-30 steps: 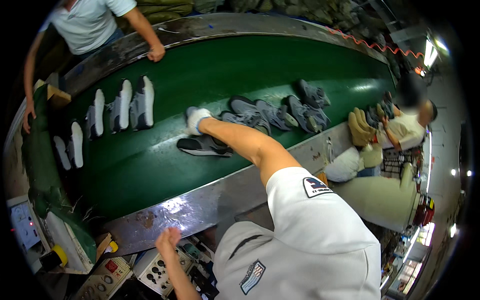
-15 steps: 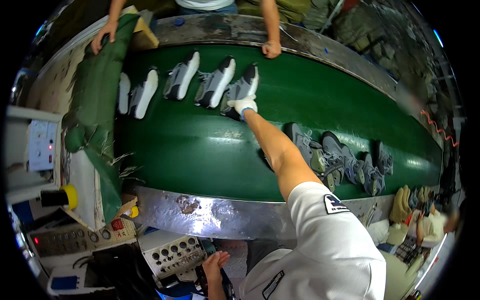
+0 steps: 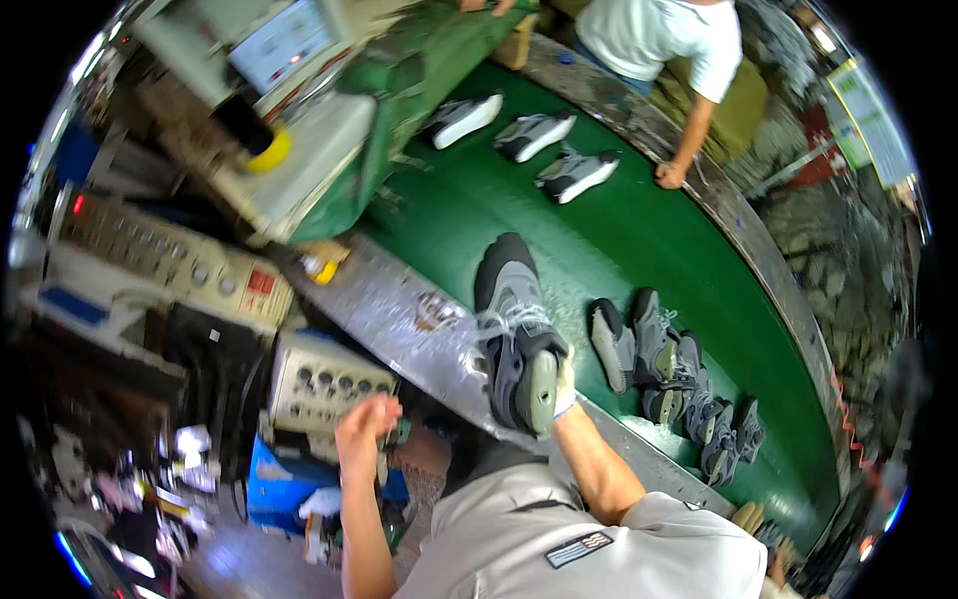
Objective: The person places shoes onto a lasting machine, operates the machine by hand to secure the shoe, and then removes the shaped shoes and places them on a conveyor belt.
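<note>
While the right hand (image 3: 566,385), in a white glove, has its fingers clamped on a grey shoe (image 3: 511,324), most of that grip is hidden behind the shoe's heel and side. The shoe is over the near metal edge (image 3: 424,311) of the green-topped bench (image 3: 699,285), its dark toe pointing away from the person and its heel toward the body; whether it touches the metal cannot be told. Pale laces cross its upper, and an olive-green insert (image 3: 541,391) with a small hole sits in its opening. The bare left hand (image 3: 369,415) is apart from the shoe, its fingers loosely bent and slightly blurred, near a pale control box (image 3: 329,384) with rows of dark knobs. On the bench, to the right of the held shoe, one shoe (image 3: 612,345) lies tipped beside a close group of grey shoes (image 3: 687,379). Farther off, three shoes with white soles (image 3: 537,137) lie on their sides in a row, near a green cloth (image 3: 344,190) draped at the bench's end. Across the bench, a co-worker in a white shirt rests a closed fist (image 3: 670,177) at the far rim.
</note>
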Available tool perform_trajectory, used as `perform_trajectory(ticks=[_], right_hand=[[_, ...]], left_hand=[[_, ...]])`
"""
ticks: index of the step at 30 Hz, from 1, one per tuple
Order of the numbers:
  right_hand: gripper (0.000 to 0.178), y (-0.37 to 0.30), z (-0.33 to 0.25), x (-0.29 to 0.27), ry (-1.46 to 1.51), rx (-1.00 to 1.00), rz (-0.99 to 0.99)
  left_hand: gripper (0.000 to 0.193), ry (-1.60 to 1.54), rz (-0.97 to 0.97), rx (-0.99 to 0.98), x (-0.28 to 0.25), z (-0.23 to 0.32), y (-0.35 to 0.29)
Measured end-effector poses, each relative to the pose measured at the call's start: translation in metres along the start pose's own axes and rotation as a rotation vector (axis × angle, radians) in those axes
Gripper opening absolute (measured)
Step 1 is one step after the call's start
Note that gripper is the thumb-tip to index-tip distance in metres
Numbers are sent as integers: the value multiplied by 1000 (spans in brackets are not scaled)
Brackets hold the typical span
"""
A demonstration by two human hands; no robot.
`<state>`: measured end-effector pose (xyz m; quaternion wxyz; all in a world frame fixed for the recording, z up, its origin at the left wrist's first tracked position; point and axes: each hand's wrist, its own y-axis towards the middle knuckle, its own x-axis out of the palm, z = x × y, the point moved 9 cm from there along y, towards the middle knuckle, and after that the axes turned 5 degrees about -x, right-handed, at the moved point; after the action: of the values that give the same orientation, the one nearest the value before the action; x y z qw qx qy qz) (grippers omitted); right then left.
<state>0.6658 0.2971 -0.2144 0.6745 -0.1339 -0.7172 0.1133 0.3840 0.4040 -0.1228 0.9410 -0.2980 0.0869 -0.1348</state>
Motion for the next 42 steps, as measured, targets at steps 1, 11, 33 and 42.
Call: perform_trajectory(ticks=[1,11,33,42], right_hand=[[65,5,35,0,81,75,77],[47,7,305,182,-533,639,-21],[53,94,587,226,-907,357,-351],[30,100,593,210,-775,431,-229]], left_hand=[[38,-49,-12,35,-8,13,0],[44,-527,115,67,-222,4,-92],[51,-880,961,486,-463,-74,-183],[40,-1229,520,283,-380,-98,-125]])
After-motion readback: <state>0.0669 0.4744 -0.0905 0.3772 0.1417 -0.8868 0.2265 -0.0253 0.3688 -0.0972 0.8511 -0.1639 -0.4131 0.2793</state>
